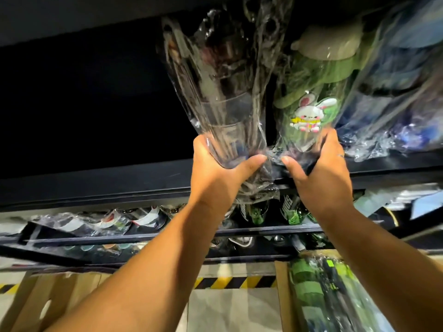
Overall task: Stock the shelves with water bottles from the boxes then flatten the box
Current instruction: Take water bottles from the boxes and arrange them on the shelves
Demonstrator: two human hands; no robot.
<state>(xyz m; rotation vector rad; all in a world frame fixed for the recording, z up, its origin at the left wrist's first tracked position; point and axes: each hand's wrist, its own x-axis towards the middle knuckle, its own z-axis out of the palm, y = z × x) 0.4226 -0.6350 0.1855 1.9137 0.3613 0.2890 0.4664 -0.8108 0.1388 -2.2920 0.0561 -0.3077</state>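
Overhead, the left hand (215, 174) curls round the base of a wrapped dark bottle (223, 92) at twelve o'clock; the right hand (322, 174) clasps a wrapped green bottle (311, 89) at one o'clock, both over the lip of the black shelf (96, 188).

Hazard tape (239, 282), striped yellow and black, runs left to right across the pale floor (223, 269), well below the grip. Pale blue and white wrapped goods (412, 200) lie below and right of the grip, blurred; their kind cannot be told. A thin gilt curve (394, 220) shows just beneath them.
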